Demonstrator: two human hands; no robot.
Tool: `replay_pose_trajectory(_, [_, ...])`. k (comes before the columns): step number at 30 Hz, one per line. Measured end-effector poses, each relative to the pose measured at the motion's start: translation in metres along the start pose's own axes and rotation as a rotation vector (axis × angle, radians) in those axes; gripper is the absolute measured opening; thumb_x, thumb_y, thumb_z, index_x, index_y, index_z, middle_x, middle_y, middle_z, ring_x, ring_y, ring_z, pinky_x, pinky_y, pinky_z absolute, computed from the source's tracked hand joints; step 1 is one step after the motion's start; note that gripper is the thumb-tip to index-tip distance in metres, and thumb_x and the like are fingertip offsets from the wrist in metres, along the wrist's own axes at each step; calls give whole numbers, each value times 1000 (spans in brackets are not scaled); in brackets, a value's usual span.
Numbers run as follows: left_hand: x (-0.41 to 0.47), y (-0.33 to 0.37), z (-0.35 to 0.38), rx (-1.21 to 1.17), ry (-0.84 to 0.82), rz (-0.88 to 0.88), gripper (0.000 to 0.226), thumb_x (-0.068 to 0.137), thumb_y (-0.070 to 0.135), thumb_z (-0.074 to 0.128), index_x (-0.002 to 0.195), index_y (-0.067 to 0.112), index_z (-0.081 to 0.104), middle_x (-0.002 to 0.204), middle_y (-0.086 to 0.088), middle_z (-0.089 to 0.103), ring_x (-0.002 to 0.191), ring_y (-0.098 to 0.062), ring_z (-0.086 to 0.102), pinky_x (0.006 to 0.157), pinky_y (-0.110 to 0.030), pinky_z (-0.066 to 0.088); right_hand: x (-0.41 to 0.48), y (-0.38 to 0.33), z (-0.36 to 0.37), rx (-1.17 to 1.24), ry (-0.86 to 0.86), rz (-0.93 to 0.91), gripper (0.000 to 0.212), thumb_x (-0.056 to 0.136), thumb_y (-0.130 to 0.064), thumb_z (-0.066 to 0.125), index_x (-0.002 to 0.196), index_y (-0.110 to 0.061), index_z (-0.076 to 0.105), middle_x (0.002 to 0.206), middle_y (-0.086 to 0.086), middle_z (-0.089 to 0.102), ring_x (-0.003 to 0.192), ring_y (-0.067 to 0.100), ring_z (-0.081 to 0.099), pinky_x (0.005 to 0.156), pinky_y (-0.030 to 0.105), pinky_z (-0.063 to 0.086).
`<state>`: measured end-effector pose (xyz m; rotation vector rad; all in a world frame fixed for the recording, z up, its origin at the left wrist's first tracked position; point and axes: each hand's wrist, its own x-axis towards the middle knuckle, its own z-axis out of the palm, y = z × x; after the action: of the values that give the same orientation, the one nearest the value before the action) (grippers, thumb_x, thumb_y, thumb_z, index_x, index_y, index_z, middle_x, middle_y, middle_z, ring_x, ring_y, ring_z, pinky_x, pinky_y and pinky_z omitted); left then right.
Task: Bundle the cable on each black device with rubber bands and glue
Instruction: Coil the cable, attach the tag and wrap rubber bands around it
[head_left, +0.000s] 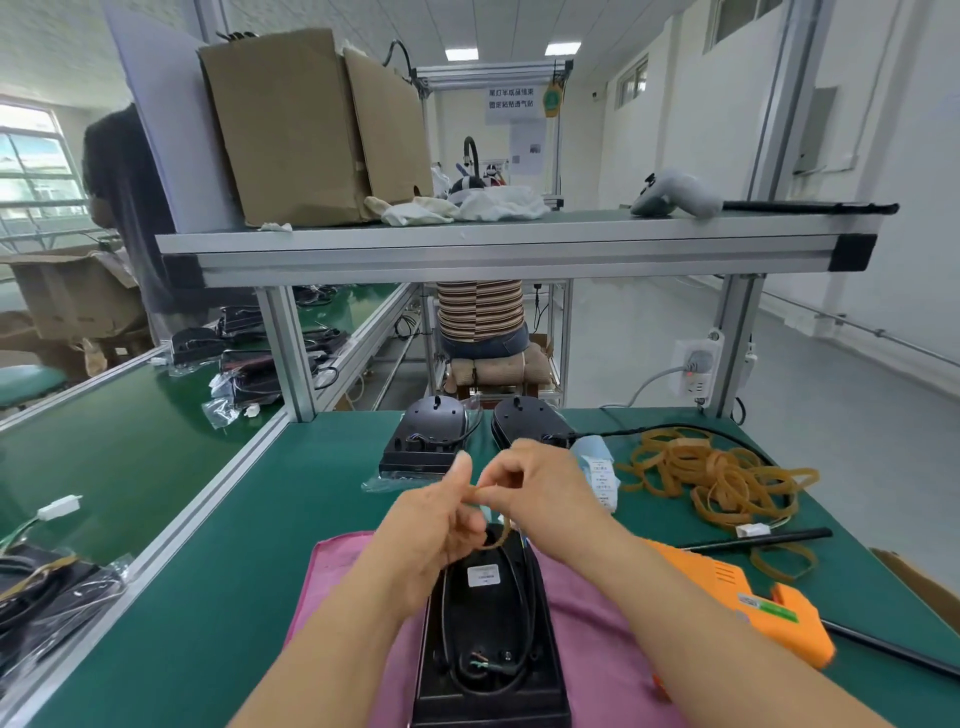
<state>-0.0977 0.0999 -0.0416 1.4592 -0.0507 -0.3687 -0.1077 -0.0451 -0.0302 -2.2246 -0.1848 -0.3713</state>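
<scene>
Ringing the black device (488, 623): orange glue gun (748, 603), rubber-band heap (727, 478), two more devices (434, 431).

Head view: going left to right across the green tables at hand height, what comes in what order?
Order: white connector → left hand → right hand → pile of rubber bands. Both hands pinch one rubber band over the black device. The glue gun overlaps the pile, so it is left out.
</scene>
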Motion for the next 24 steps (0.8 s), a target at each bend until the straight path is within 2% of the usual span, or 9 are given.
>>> replay_pose_trajectory(2, [-4, 1, -11, -45, -53, -103, 29, 80, 41, 69, 87, 13, 70, 57, 2, 53, 51, -10, 50, 60, -23, 48, -3, 3, 5, 83, -59, -2, 16, 76, -24, 81, 68, -28, 69, 71, -9, 58, 62, -5, 52, 61, 13, 42])
replay_pose_trajectory(4, [-6, 1, -23, -100, -81, -206, 21, 76, 34, 72, 84, 15, 73, 56, 4, 53, 49, -9, 52, 65, -26, 48, -5, 9, 4, 147, -92, 74, 10, 79, -28, 77, 73, -28, 69, 74, -9, 66, 65, -4, 56, 66, 16, 48])
replay_pose_trajectory(6, [-7, 1, -38, -249, -56, -279, 19, 73, 35, 74, 72, 15, 75, 59, 4, 61, 50, -10, 59, 69, -29, 48, -1, 22, -2, -23, -54, 196, 18, 87, -34, 67, 75, -22, 65, 78, -5, 67, 70, 8, 58, 74, 31, 50])
replay_pose_trajectory(8, [-7, 0, -53, -443, -9, -316, 23, 74, 36, 73, 73, 14, 78, 70, 3, 70, 61, -12, 66, 73, -33, 49, 1, 33, -6, -320, -149, 312, 41, 93, -46, 54, 68, -14, 53, 75, 13, 60, 68, 19, 49, 73, 39, 47])
replay_pose_trajectory(11, [-6, -5, -66, -627, 10, -299, 31, 85, 38, 65, 96, 10, 73, 89, -2, 76, 75, -12, 68, 81, -35, 48, -4, 39, 0, -389, -399, 478, 60, 89, -71, 41, 63, -16, 45, 68, 4, 53, 64, 20, 50, 56, 31, 40])
replay_pose_trajectory(15, [-4, -14, -68, -606, 61, -256, 22, 84, 26, 65, 97, 9, 67, 76, -2, 74, 56, -10, 68, 78, -31, 47, -5, 40, 6, -299, -436, 507, 63, 76, -81, 50, 79, -19, 56, 83, -3, 57, 72, 13, 53, 59, 26, 39])
replay_pose_trajectory(17, [-1, -18, -68, -521, 115, -203, 19, 93, 26, 61, 100, 8, 65, 72, -2, 73, 55, -11, 66, 75, -32, 49, -4, 42, 8, -290, -431, 493, 64, 73, -80, 57, 89, -18, 59, 90, -4, 59, 76, 11, 53, 63, 26, 39])
replay_pose_trajectory(21, [2, -25, -72, -398, 140, -115, 36, 104, 30, 44, 109, 1, 64, 81, -11, 72, 63, -18, 64, 73, -35, 52, -4, 44, 9, -184, -397, 527, 57, 63, -69, 73, 89, -22, 56, 89, -10, 56, 74, 6, 51, 62, 25, 38])
replay_pose_trajectory(24, [-1, -25, -76, -436, 66, -104, 26, 100, 2, 40, 117, -5, 59, 99, -20, 74, 65, -21, 70, 63, -34, 60, -2, 45, 10, -89, -377, 575, 49, 57, -55, 84, 78, -20, 56, 77, -6, 55, 67, 11, 49, 59, 28, 35])
